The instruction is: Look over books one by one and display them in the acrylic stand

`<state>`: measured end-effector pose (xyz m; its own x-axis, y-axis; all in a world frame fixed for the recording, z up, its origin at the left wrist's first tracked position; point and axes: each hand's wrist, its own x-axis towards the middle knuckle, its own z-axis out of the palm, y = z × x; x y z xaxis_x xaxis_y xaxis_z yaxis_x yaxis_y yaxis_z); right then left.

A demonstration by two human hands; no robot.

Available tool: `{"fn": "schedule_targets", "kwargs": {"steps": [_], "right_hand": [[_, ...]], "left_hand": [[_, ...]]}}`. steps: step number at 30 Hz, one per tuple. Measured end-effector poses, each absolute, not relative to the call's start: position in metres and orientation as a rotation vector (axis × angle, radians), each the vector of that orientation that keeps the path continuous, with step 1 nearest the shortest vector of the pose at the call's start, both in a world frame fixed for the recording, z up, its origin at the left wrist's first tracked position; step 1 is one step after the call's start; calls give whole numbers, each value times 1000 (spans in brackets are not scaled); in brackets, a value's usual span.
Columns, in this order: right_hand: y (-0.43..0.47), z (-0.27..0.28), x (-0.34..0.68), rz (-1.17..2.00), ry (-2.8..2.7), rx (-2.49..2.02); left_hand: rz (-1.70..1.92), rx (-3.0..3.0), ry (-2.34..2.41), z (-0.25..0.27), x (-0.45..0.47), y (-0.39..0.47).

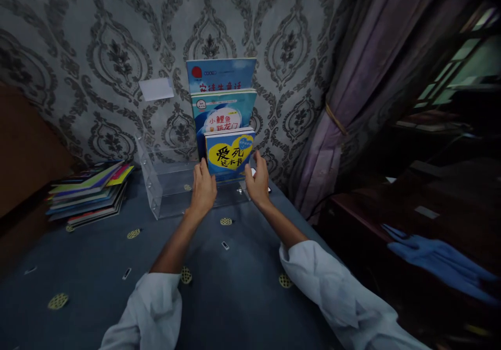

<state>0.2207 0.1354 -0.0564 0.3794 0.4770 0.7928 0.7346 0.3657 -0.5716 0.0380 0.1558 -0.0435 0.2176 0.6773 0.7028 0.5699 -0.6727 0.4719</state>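
Observation:
Between my two hands is a small blue book (230, 154) with a yellow heart on its cover, upright at the front of a clear plastic tiered rack (172, 203). My left hand (204, 187) grips its left edge, fingers behind and out of sight. At the right edge, my right hand (257, 178) holds the same book with the thumb toward the front. Behind it stands a teal book (224, 107), and behind that a taller blue book (221, 73), both upright. The rack's left part shows bare clear tiers.
A stack of books and booklets (92, 193) lies left of the rack on the blue patterned tablecloth (230, 303). Part of a phone-like object shows beside my right hand. A tied curtain (324, 167) hangs at right, near blue gloves (434, 258) on a dark surface.

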Motion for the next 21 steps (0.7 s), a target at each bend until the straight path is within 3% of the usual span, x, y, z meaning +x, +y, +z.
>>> {"fn": "schedule_targets", "kwargs": {"steps": [8,14,18,21], "right_hand": [[48,-98,174,-10,-1528,-1260],[0,-124,141,339,-1845,-1257],[0,-139,136,421,-1899,-1279],[4,-145,136,464,-1910,-1290]], "left_hand": [[1436,2569,1221,-47,-55,125],[1341,2474,1876,-34,-167,146],[1066,2228,2318,-20,-229,179],[880,2199,2393,-9,-262,205]]}}
